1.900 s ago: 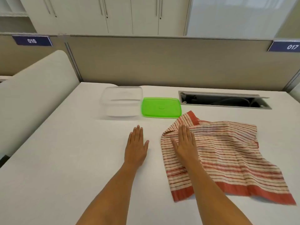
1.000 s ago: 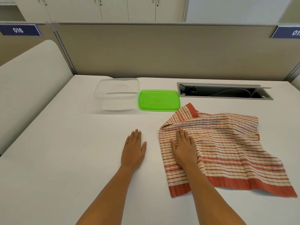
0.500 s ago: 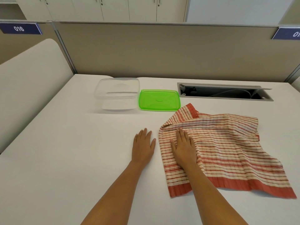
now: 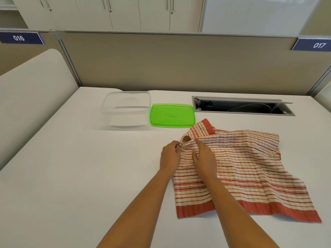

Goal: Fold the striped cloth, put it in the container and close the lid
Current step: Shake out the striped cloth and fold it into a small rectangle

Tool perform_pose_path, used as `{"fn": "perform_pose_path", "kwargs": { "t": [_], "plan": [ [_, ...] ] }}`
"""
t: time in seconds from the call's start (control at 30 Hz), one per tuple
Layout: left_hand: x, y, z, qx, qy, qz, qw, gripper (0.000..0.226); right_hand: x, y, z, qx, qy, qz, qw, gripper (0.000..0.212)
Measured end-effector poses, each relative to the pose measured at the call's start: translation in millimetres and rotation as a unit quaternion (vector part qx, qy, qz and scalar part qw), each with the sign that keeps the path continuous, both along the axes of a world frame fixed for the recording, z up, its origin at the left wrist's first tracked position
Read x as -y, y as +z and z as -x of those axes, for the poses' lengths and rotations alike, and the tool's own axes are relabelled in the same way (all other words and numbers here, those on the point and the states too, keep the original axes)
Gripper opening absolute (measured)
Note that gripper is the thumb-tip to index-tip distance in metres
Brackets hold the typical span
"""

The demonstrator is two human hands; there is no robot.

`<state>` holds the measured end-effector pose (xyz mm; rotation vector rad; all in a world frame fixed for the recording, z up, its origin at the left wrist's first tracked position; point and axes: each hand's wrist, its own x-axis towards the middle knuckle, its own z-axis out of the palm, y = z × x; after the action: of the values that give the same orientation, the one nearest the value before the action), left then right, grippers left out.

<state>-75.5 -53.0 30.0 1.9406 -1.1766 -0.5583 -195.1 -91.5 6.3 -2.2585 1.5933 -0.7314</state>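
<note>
Centrally on the white bench point(image 4: 71, 167), the striped cloth point(image 4: 250, 169) lies mostly flat and rumpled, its far-left corner turned over, its solid red hem nearest the person. Left hand point(image 4: 169, 157) pinches the cloth's left edge between closed fingertips; right hand point(image 4: 204, 158) rests on the cloth, fingers loosely spread, grasping nothing. Beyond, the clear container point(image 4: 127, 109) stands open, green lid point(image 4: 172, 115) flat just beside it.

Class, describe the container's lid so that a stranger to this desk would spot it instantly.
Start at the white desk below the beige partition. Near its far edge, the lid lies flat between a clear container and a cable slot. It alone is bright green.
</note>
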Motion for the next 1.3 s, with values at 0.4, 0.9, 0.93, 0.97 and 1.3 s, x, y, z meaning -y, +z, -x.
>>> {"fn": "perform_pose_path", "kwargs": {
  "t": [0.4,0.9,0.93,0.97,1.3],
  "plan": [
    [34,79,-21,-0.020,-0.106,0.140,0.984,0.026,65,94,-13,0.010,0.182,0.104,0.978,0.036],
    [44,152,-108,0.048,-0.124,0.078,0.988,0.011,100,228,28,0.244,0.130,0.071,0.958,0.016],
    [42,155,-116,0.021,-0.119,0.087,0.989,0.011,101,233,33,0.251,0.123,0.073,0.957,0.018],
    [39,159,-123,-0.021,-0.114,0.101,0.988,0.010,103,236,38,0.254,0.119,0.070,0.957,0.020],
    [21,199,-160,-0.237,-0.039,0.281,0.929,0.009,111,234,75,0.152,0.049,0.122,0.980,0.021]
  ]
}}
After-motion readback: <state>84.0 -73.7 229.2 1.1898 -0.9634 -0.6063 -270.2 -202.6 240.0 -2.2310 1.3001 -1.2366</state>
